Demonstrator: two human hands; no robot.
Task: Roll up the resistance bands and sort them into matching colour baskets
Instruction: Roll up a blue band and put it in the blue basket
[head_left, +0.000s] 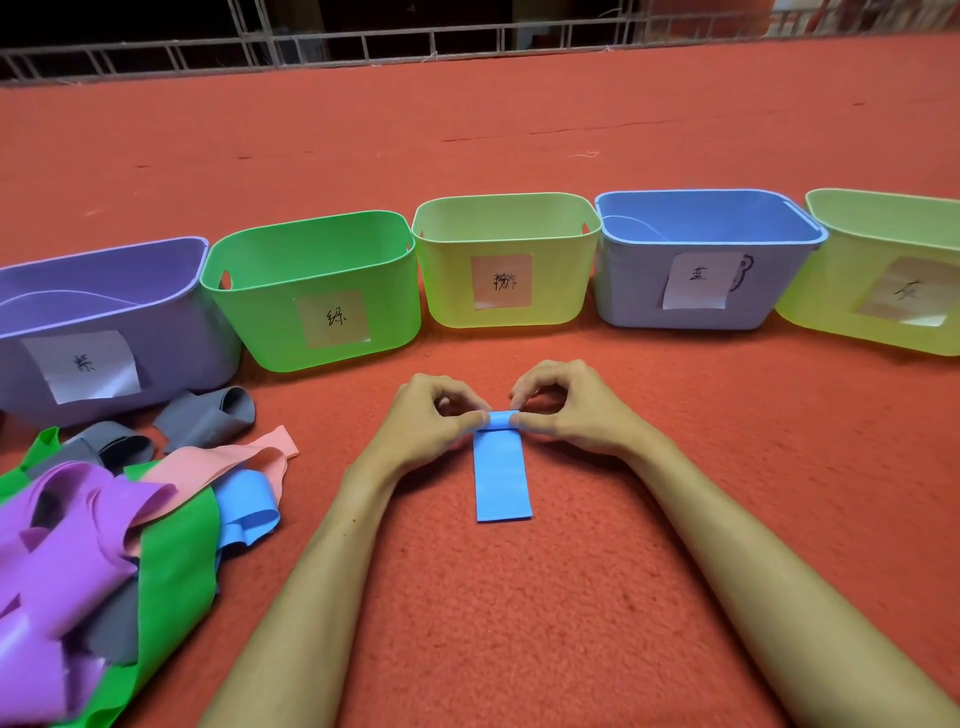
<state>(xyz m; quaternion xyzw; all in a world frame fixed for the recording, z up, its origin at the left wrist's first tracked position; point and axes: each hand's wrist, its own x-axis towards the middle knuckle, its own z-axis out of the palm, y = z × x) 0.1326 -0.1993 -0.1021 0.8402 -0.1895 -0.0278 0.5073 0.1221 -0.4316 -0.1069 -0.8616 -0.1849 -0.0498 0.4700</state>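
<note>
Floor: red carpet (519, 613) covers the whole working area, with a metal railing (467, 41) along its far edge.

Baskets: five stand in a row on the carpet beyond the hands, each bearing a handwritten paper label. From the left: purple basket (171, 322), green basket (260, 312), yellow-green basket (452, 291), blue basket (634, 291), and a second yellow-green basket (821, 306), cut off by the right edge of the view.

Loose stock: a pile of bands (104, 545) lies at the left, in front of the purple basket. Purple, green, grey, pink and blue bands lie tangled and overlapping in it.

Arms: both forearms reach forward from the lower corners and converge at centre, wrists low to the carpet.

Hands: the left hand (431, 421) and right hand (566, 410) face each other, knuckles raised and fingers arched downward. Each pinches one side of the rolled end between thumb and fingertips. Both grips are closed on the band; the remaining fingers are curled above it.

Work piece: the blue band (503, 478) lies flat on the carpet between the wrists, in front of the yellow-green basket, running lengthwise toward the person. Its far end is turned over into a small roll (498, 419); the near part is flat and unrolled.
</note>
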